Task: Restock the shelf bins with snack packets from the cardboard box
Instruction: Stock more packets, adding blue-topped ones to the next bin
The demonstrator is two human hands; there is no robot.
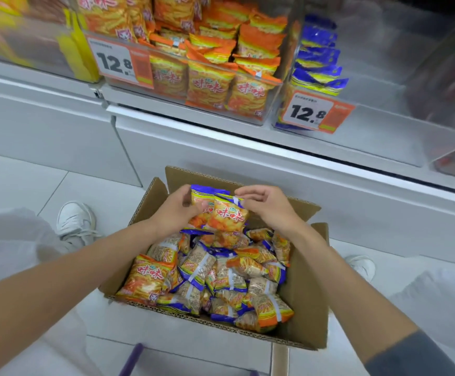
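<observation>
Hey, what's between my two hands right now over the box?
In the head view, a small bunch of blue-topped snack packets sits between the left hand and the right hand, held by both above the cardboard box.

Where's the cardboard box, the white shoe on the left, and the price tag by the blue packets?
cardboard box (306,313): head view, bare inside of its right wall.
white shoe (75,218): head view, top of the toe.
price tag (309,112): head view, on the printed number.
</observation>
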